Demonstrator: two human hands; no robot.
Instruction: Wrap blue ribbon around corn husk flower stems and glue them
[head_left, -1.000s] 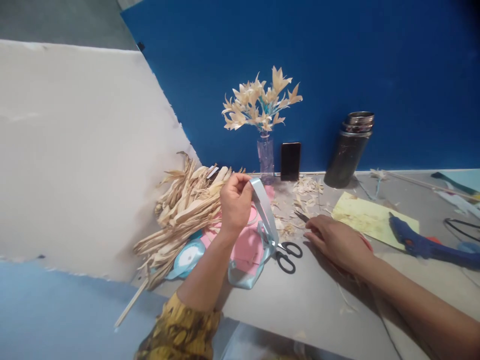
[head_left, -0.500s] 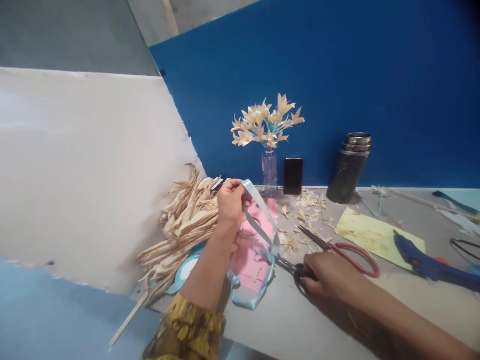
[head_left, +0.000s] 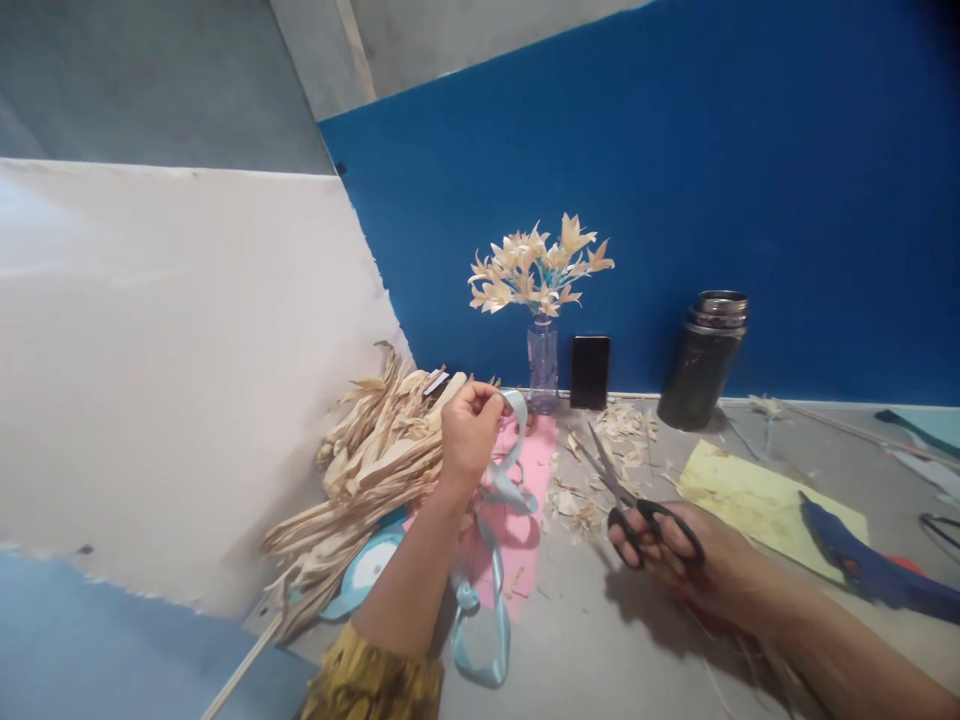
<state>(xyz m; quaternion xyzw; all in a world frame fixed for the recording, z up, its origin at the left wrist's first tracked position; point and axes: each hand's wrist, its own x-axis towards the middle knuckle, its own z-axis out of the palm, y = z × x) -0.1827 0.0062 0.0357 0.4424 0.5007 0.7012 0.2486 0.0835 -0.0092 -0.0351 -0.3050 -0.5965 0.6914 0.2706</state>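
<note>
Blue ribbon (head_left: 504, 470) was pinched in her left hand (head_left: 469, 432) while the right hand (head_left: 679, 560) gripped black scissors (head_left: 634, 505), blades spread.

The left hand (head_left: 469, 432) is raised, fingers curled and pinched together at the thumb, wrist straight above a bare forearm that runs down to a mustard patterned sleeve. The right hand (head_left: 679, 560) lies lower and well apart to the right, palm down, fingers closed in a grip, its forearm stretching back to the lower right.
</note>
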